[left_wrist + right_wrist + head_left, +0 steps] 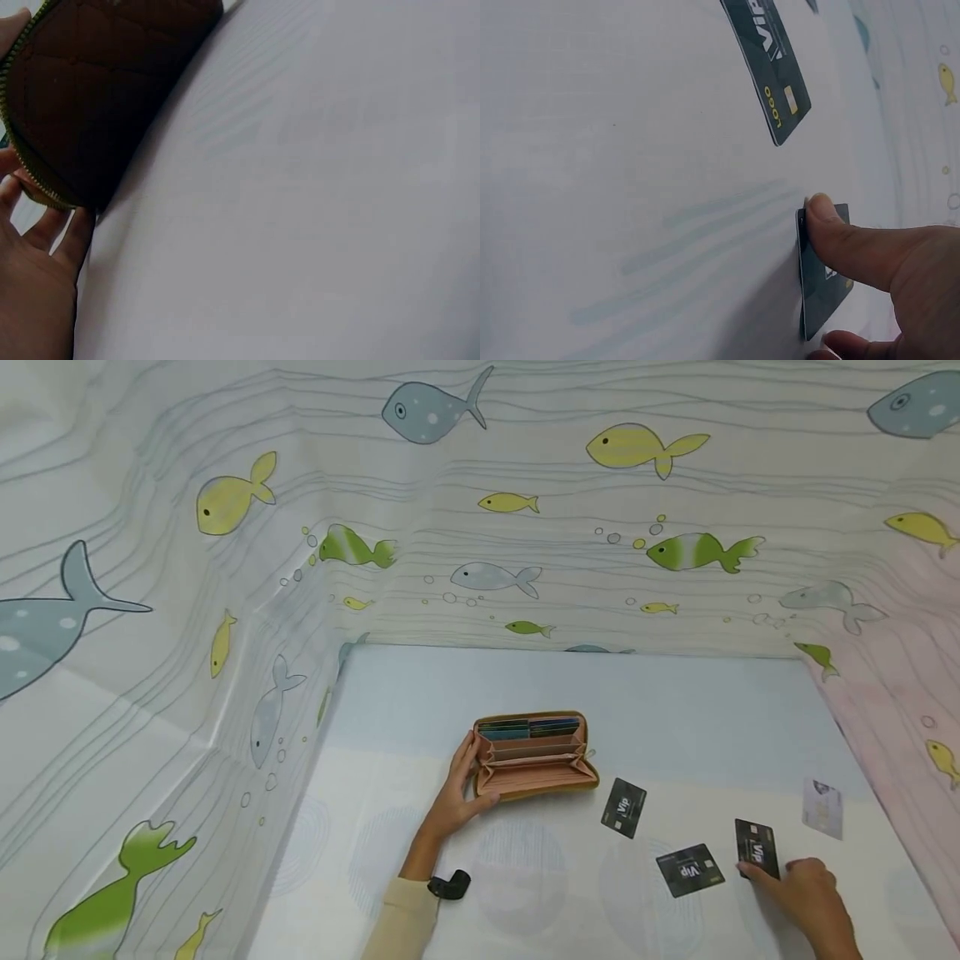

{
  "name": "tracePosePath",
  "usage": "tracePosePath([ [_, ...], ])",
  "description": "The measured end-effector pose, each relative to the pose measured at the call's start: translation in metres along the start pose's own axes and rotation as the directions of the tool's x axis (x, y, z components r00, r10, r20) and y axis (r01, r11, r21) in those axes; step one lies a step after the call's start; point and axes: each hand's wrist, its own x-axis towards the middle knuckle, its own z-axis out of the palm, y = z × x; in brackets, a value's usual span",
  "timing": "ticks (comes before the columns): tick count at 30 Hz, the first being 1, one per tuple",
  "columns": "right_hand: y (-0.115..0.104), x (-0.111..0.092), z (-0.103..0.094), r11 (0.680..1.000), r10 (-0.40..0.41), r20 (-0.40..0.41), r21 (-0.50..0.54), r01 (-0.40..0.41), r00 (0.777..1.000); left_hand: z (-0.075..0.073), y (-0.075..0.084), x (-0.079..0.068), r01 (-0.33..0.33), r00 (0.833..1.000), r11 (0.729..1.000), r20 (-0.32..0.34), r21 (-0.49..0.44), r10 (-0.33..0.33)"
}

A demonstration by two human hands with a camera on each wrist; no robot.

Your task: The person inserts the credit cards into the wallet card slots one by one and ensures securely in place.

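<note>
My left hand [452, 806] grips the left end of a brown zip-around wallet [536, 777], thumb at its near edge and fingers along its side. The wallet lies unzipped on the table, its pink-lined compartments facing up and several cards [504, 728] in its slots. In the left wrist view, the wallet's quilted outside [112, 82] and zip teeth show beside the fingers. At the right, my right hand [813, 897] pinches a black VIP card [759, 843] by its edges. The right wrist view has the thumb [840, 240] across that card's face.
Two more black VIP cards lie on the white table [540, 868], one card [624, 807] near the wallet and another card [690, 870] left of my right hand. A silvery card [822, 808] is at the far right. Fish-patterned cloth [480, 535] surrounds the table.
</note>
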Motion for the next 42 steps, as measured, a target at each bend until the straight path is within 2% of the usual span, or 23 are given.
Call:
tracePosePath([
  [4,-0.001,0.0,-0.001,1.0,-0.026,0.053,0.017,0.025,0.998,0.0,-0.001,-0.001,-0.018,1.0,1.0,-0.014,0.008,0.018],
  [8,0.0,0.0,0.0,0.999,0.02,0.09,0.042,-0.024,0.996,0.0,-0.001,0.0,-0.021,1.0,1.0,-0.008,0.007,0.021],
  [13,0.003,0.0,0.002,0.993,0.072,0.078,0.092,-0.079,0.994,0.0,-0.003,0.001,-0.013,1.0,1.0,0.0,0.004,0.013],
  [21,0.006,-0.001,0.001,0.967,0.161,0.065,0.191,-0.17,0.985,0.004,-0.033,0.001,-0.01,0.999,1.0,-0.035,0.003,0.01],
  [27,0.009,0.0,0.002,0.927,0.146,0.039,0.344,-0.151,0.989,0.003,-0.037,0.001,-0.004,1.0,1.0,-0.026,-0.018,0.003],
  [33,-0.001,0.001,-0.004,0.922,0.083,-0.025,0.381,-0.067,0.996,0.001,-0.033,0.001,0.001,1.0,1.0,-0.006,0.001,-0.001],
  [37,-0.023,-0.002,-0.013,0.94,0.014,-0.12,0.341,0.028,0.993,-0.002,-0.012,0.002,0.003,1.0,1.0,0.021,0.001,-0.003],
  [38,-0.03,-0.003,-0.015,0.942,-0.017,-0.146,0.329,0.065,0.989,-0.002,-0.007,0.003,0.003,1.0,1.0,0.023,-0.008,-0.003],
  [40,-0.046,-0.006,-0.02,0.939,-0.105,-0.192,0.303,0.16,0.976,-0.002,-0.009,0.003,-0.004,1.0,1.0,0.022,0.002,0.004],
  [42,-0.064,-0.011,-0.022,0.918,-0.231,-0.257,0.262,0.298,0.938,-0.002,-0.008,0.004,-0.016,1.0,1.0,0.013,-0.008,0.016],
])
